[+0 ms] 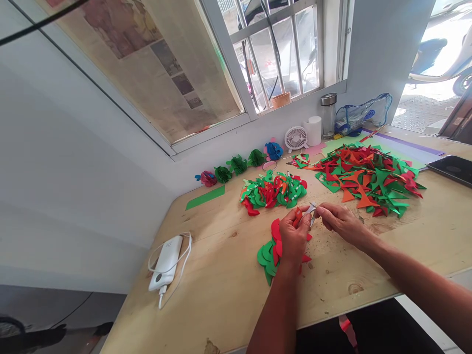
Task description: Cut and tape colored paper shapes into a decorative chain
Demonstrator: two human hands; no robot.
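Note:
My left hand (295, 233) holds an orange paper piece (297, 216) and a small white strip (310, 208) between thumb and fingers. Beside it on the right, the fingers of my right hand (334, 216) are pinched at the strip's end, on something too small to make out. Red and green cut paper shapes (268, 259) lie under and left of my left hand. Behind my hands is a pile of red and green paper pieces with small white marks (273, 191). A larger heap of red, orange and green scraps (368, 177) spreads to the right.
A white power bank (166, 263) with a looped cable lies on the wooden table (210, 265) at left. Paper flowers (239, 164), a small fan (296, 138), a glass bottle (328, 115) and a clear pouch (363, 115) line the wall. A phone (452, 168) lies far right.

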